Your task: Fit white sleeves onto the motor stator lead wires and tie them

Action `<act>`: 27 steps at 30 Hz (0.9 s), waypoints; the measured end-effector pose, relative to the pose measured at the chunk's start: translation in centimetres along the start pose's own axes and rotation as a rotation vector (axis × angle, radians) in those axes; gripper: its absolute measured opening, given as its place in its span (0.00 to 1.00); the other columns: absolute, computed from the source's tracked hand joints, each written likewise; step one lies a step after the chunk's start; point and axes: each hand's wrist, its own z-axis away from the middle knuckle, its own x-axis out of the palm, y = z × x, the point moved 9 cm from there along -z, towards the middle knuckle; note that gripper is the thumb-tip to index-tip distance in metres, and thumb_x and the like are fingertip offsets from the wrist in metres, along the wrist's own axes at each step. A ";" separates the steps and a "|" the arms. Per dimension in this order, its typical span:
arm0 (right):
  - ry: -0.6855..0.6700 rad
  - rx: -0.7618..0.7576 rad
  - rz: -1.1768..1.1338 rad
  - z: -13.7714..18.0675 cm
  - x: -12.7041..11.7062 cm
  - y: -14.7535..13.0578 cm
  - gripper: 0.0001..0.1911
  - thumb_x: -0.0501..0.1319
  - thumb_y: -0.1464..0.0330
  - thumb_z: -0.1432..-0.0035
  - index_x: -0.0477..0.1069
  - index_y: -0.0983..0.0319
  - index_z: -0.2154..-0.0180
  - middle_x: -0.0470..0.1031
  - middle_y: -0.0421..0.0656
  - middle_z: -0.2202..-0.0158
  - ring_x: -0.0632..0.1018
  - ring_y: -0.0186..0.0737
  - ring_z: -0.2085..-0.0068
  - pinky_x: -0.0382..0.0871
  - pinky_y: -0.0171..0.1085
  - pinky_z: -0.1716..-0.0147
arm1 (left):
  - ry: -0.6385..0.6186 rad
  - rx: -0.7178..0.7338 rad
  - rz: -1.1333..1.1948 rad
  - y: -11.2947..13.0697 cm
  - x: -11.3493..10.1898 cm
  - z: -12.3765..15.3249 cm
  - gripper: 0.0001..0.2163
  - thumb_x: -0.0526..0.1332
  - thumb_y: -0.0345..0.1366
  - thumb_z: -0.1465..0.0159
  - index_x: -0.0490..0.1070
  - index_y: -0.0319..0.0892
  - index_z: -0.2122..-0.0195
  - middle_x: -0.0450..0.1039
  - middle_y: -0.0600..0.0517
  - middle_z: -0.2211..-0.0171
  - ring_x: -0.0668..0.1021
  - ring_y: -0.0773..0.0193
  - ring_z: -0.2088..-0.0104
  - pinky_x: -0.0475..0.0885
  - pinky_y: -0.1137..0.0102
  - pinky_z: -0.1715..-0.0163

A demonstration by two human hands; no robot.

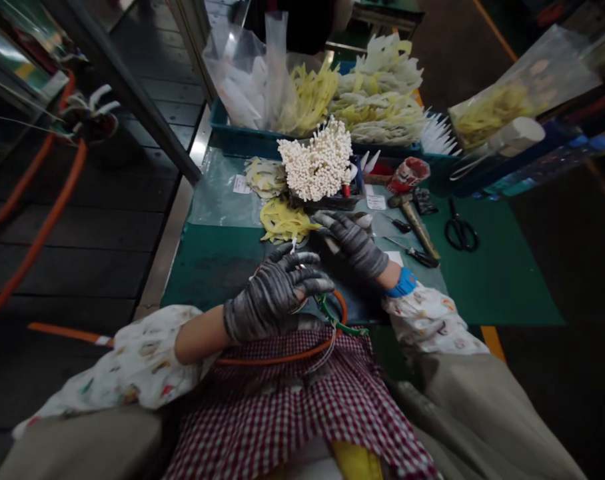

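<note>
My left hand [272, 293], in a grey striped glove, is curled at the front of the green mat [212, 267], with a thin white stem [293, 245] showing at its fingertips. Below it lies an orange-sheathed wire loop [340, 310] wrapped with green wire [332, 317]. My right hand [355, 243], gloved the same way, has its fingers apart and reaches towards a pile of yellow strips [282, 223]. Just beyond stands a dense cluster of white bead-tipped stems [317, 160]. A blue band [402, 283] circles my right wrist.
A blue tray [232, 137] at the back holds pale yellow and white strips and a plastic bag. Black scissors [461, 227], a wooden-handled tool [417, 230] and small hand tools lie on the mat to the right. A checked apron covers my lap.
</note>
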 end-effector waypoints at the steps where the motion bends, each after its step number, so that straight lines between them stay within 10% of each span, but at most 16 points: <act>1: 0.071 -0.015 -0.032 1.4 -1.4 -0.6 0.27 0.58 0.68 0.26 0.73 0.53 0.30 0.79 0.46 0.31 0.79 0.48 0.30 0.71 0.55 0.24 | 0.000 -0.043 0.080 -0.4 0.5 -0.1 0.20 0.70 0.54 0.28 0.80 0.51 0.40 0.85 0.45 0.44 0.81 0.45 0.36 0.68 0.38 0.27; 4: 0.179 -0.127 -0.240 6.1 -4.8 -3.1 0.28 0.65 0.66 0.28 0.72 0.42 0.30 0.87 0.41 0.43 0.89 0.44 0.46 0.87 0.48 0.43 | 0.032 -0.192 0.322 -1.7 1.5 0.1 0.17 0.67 0.51 0.25 0.78 0.46 0.42 0.84 0.43 0.48 0.86 0.52 0.47 0.83 0.52 0.42; 8: -0.092 -0.175 -0.563 9.9 -2.7 -6.2 0.37 0.75 0.65 0.36 0.71 0.31 0.31 0.87 0.40 0.46 0.89 0.46 0.51 0.89 0.46 0.52 | 0.112 -0.387 0.626 -2.9 1.9 0.4 0.15 0.71 0.48 0.27 0.73 0.44 0.51 0.81 0.46 0.53 0.85 0.58 0.53 0.85 0.60 0.50; 13: 0.241 -0.075 -0.751 9.7 -0.9 -5.9 0.08 0.78 0.55 0.38 0.87 0.37 0.56 0.85 0.41 0.62 0.87 0.45 0.64 0.88 0.43 0.65 | 0.104 -0.489 0.699 -3.3 1.7 -0.2 0.15 0.73 0.47 0.30 0.72 0.45 0.53 0.82 0.47 0.54 0.84 0.58 0.55 0.84 0.62 0.51; 22: 0.432 -0.132 -0.438 10.6 -4.0 -9.6 0.14 0.76 0.69 0.35 0.87 0.51 0.49 0.90 0.41 0.52 0.91 0.42 0.57 0.89 0.35 0.57 | 0.196 -0.046 0.006 3.3 -2.2 0.0 0.28 0.64 0.63 0.27 0.77 0.42 0.42 0.86 0.42 0.50 0.87 0.46 0.48 0.79 0.46 0.36; 27: 0.656 0.031 -0.493 11.1 -3.2 -7.8 0.11 0.77 0.68 0.36 0.88 0.49 0.52 0.91 0.38 0.55 0.91 0.42 0.57 0.89 0.37 0.55 | 0.253 0.001 -0.394 5.1 1.0 0.8 0.16 0.59 0.36 0.21 0.73 0.38 0.35 0.87 0.40 0.46 0.86 0.51 0.43 0.78 0.50 0.33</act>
